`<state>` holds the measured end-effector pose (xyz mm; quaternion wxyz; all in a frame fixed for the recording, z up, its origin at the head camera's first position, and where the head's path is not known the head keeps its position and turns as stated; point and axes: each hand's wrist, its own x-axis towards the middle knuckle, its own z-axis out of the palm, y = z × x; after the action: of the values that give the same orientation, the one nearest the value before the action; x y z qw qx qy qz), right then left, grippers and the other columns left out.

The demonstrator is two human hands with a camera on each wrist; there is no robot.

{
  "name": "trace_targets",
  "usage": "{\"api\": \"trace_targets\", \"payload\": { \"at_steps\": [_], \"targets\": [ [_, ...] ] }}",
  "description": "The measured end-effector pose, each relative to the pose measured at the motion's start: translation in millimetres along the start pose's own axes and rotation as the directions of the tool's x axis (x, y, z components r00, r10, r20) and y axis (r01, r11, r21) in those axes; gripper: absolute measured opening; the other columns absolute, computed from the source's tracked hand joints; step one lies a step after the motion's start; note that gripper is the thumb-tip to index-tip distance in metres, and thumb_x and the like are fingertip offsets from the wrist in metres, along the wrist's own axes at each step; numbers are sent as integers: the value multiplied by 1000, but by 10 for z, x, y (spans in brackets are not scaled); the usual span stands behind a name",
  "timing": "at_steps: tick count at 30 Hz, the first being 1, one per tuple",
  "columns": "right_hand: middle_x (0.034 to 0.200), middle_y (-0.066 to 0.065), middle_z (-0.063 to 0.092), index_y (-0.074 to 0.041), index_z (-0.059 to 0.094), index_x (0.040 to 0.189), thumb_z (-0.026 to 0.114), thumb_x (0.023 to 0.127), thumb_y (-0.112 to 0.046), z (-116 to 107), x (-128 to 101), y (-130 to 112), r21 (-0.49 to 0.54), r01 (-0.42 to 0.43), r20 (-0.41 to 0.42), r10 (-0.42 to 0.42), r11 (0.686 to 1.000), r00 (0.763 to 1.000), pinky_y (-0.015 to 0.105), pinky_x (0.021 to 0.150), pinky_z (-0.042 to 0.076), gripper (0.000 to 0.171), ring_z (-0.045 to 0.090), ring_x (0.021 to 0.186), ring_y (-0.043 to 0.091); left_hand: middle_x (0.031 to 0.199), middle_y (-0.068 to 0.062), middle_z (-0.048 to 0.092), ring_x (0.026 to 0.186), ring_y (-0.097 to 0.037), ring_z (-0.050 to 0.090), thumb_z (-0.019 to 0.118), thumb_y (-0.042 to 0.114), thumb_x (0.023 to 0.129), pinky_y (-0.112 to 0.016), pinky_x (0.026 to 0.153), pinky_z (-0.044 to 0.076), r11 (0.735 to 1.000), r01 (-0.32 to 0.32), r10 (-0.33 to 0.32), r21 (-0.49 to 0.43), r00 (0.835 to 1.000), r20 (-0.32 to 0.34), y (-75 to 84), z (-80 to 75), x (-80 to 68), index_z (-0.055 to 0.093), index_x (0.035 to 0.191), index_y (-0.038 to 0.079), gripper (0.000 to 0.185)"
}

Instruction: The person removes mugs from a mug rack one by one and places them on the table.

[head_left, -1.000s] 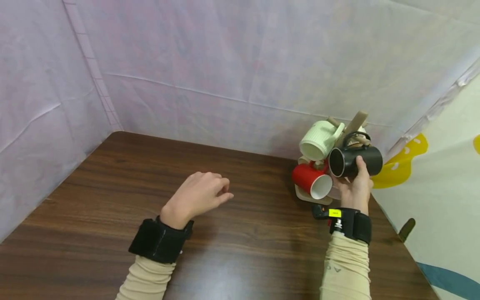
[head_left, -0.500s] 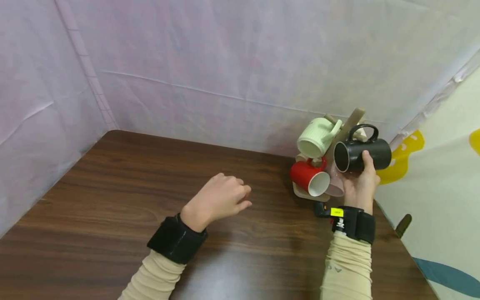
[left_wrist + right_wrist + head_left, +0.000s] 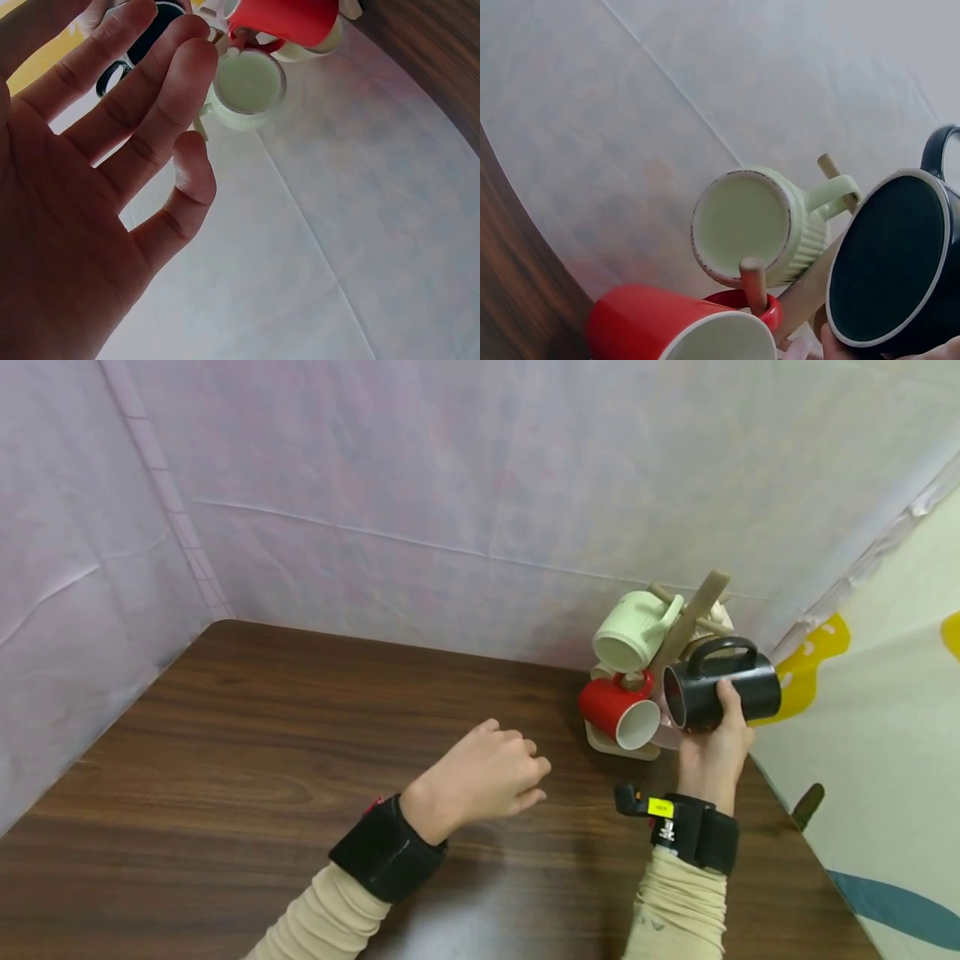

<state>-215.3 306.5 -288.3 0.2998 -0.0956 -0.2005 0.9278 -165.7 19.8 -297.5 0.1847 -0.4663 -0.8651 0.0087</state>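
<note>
My right hand grips a black mug by its body, thumb on the near side. The mug lies sideways with its handle up, apart from the wooden mug rack. A pale green ribbed mug hangs by its handle from an upper peg, in the right wrist view too. Below it a red mug with a white inside hangs on a lower peg. A pink mug is mostly hidden behind the black one. Over the table my left hand hovers with loosely bent fingers, holding nothing.
The rack stands near the back right corner of the dark wooden table. A pale cloth wall rises close behind it. To the right hangs another cloth with yellow and blue shapes. Part of a whitish mug shows behind the post.
The black mug, in my right hand, has come off the rack's peg and moved a little right and toward me. My left hand has moved rightward across the table.
</note>
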Motion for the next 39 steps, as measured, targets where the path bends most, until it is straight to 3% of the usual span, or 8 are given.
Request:
{"api": "trace_targets", "payload": {
  "at_steps": [3, 12, 23, 30, 35, 39],
  "targets": [
    [132, 15, 59, 0, 51, 133, 68, 89, 11, -36, -73, 48, -20, 55, 64, -54, 998, 996, 35, 88, 55, 49, 63, 114, 26, 87, 6, 69, 83, -13, 67, 70, 40, 96, -31, 73, 48, 1000, -4, 4, 0, 1000, -4, 20, 6, 7, 76, 100, 22, 19],
    [122, 18, 61, 5, 51, 129, 70, 84, 17, -115, -222, 134, -64, 154, 184, -140, 986, 973, 33, 84, 57, 51, 65, 107, 26, 86, 7, 68, 81, -13, 66, 68, 41, 97, -29, 70, 46, 1000, -9, 9, -17, 1000, 0, 85, 40, 9, 75, 98, 22, 20],
    [117, 17, 62, 6, 55, 126, 72, 83, 16, -136, -257, 225, -162, 190, 217, -153, 968, 964, 32, 80, 57, 47, 65, 102, 25, 82, 7, 66, 75, -11, 65, 71, 40, 95, -27, 63, 40, 997, 23, -25, -73, 999, -40, 75, 116, -73, 73, 92, 22, 19],
    [119, 18, 62, 6, 54, 127, 71, 82, 17, -129, -254, 220, -158, 202, 214, -167, 966, 962, 31, 82, 57, 49, 64, 104, 25, 82, 5, 67, 75, -13, 64, 72, 37, 95, -28, 65, 42, 993, 44, -51, -113, 997, -55, 26, 97, -114, 72, 90, 20, 19],
    [119, 19, 62, 6, 55, 126, 70, 82, 18, -123, -260, 231, -152, 226, 241, -186, 962, 952, 31, 85, 56, 48, 63, 105, 27, 80, 5, 65, 77, -13, 64, 72, 36, 95, -31, 68, 46, 988, 66, -74, -142, 996, -53, -50, 76, -155, 71, 89, 18, 19],
    [119, 19, 61, 6, 56, 126, 69, 83, 18, -87, -287, 253, -181, 254, 295, -194, 950, 936, 31, 86, 55, 47, 61, 106, 27, 77, 5, 64, 72, -13, 62, 74, 34, 94, -30, 65, 46, 980, 90, -108, -176, 990, -91, -170, 48, -211, 72, 89, 17, 17]
  ]
}}
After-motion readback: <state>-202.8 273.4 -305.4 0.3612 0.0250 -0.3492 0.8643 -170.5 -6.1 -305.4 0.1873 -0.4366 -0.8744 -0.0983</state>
